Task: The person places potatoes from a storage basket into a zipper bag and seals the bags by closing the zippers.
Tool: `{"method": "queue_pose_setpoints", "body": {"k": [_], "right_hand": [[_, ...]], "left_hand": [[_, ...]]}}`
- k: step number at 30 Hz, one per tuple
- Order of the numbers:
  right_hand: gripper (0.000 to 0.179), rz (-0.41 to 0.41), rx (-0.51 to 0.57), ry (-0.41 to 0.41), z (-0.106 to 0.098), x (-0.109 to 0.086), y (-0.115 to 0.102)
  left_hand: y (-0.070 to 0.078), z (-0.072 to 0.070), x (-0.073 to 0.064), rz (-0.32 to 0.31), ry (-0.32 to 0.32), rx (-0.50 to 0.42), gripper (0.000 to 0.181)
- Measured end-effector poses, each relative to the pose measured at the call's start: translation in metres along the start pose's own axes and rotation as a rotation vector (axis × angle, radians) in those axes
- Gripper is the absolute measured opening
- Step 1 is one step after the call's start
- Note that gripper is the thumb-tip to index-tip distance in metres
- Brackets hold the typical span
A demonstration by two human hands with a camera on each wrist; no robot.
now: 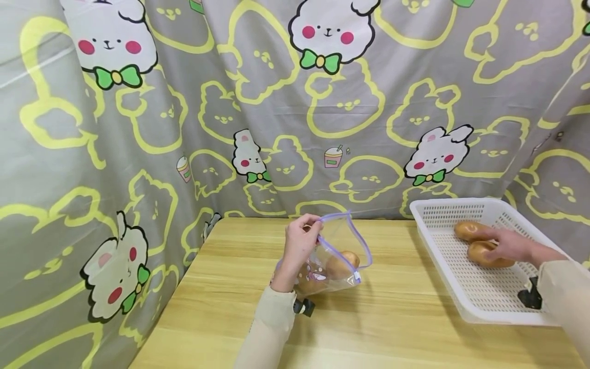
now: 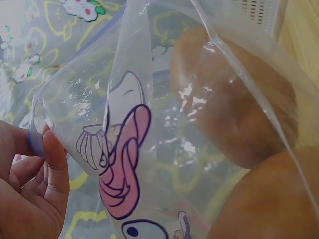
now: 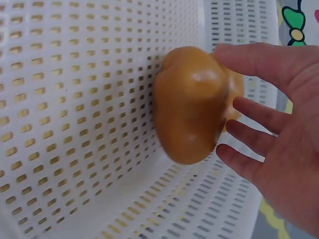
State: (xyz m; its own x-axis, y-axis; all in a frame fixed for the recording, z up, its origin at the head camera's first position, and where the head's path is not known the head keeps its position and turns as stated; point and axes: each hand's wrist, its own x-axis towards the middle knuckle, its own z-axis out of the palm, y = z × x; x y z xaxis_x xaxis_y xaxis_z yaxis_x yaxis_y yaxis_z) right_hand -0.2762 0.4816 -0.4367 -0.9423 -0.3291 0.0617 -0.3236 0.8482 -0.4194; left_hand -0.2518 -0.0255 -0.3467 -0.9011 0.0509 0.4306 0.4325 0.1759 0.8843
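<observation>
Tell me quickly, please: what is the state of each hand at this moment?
Left hand: closed, pinching the clear plastic bag with purple edging.
Right hand: open, at a glossy brown rounded object, not curled around it.

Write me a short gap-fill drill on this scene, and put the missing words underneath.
1. The left hand pinches the ____ edge of a clear bag.
2. Counting the brown pieces in the white basket by the right hand gives ____.
3. From the person's viewpoint, the basket stands to the ____ of the bag.
4. The white cartoon characters on the grey curtain wear ____ bows.

Missing words: purple; two; right; green.
</observation>
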Motion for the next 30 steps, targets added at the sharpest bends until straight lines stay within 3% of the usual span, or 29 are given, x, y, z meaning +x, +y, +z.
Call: {"method": "queue_pose_setpoints", "body": {"k": [9, 16, 30], "right_hand": [[0.055, 0.036, -0.021, 0.009, 0.010, -0.009, 0.019], [0.053, 0.049, -0.013, -0.003, 0.015, -0.008, 0.019], [0.061, 0.064, 0.111, -0.110, 0.021, -0.005, 0.010]], "left_hand": [[-0.001, 0.001, 0.001, -0.006, -0.010, -0.004, 0.011], [-0.040, 0.005, 0.012, -0.016, 0.008, -0.018, 0.011], [-0.040, 0.006, 0.012, -0.004, 0.017, -0.006, 0.010]]}}
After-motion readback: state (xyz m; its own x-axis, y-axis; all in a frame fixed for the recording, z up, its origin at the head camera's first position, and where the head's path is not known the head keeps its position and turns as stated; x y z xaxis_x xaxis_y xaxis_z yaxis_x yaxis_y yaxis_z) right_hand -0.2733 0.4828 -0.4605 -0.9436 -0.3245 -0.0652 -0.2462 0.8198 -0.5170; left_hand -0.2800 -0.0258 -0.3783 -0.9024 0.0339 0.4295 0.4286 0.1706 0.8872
